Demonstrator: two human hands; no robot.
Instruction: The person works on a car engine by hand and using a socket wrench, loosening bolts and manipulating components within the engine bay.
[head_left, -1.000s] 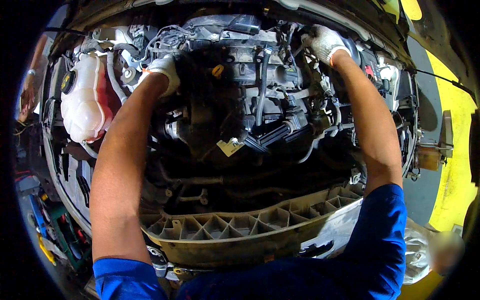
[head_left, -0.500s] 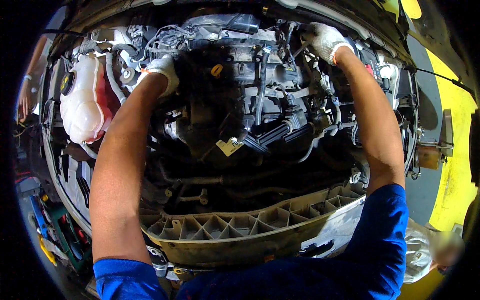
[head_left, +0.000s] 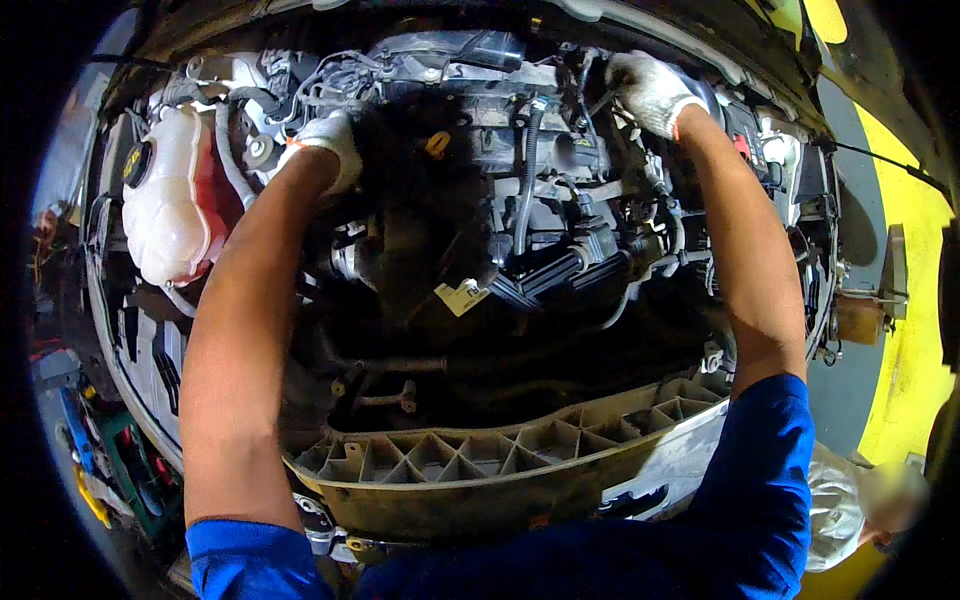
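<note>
- Head view: right hand (head_left: 652, 92), white knit glove, at the engine's far right; dark bar-like piece (head_left: 601, 104) just left of its fingers, long axis slanting up-right toward them; right hand nearer; grip on it can't be told
- Left hand (head_left: 328, 150), gloved, at the engine's left, left of the yellow dipstick handle (head_left: 436, 145); fingers hidden, can't tell
- Coolant expansion tank (head_left: 165, 200): capped, reddish inside, level unclear

I count my 2 gloved hands (head_left: 333, 143) (head_left: 655, 93) at upper left and upper right, 2 blue sleeves (head_left: 245, 550) (head_left: 770, 440) below, 1 pale tank (head_left: 165, 215) at left, 1 yellow loop (head_left: 437, 145) at upper centre, 1 co-worker (head_left: 838, 510) at lower right.
</note>
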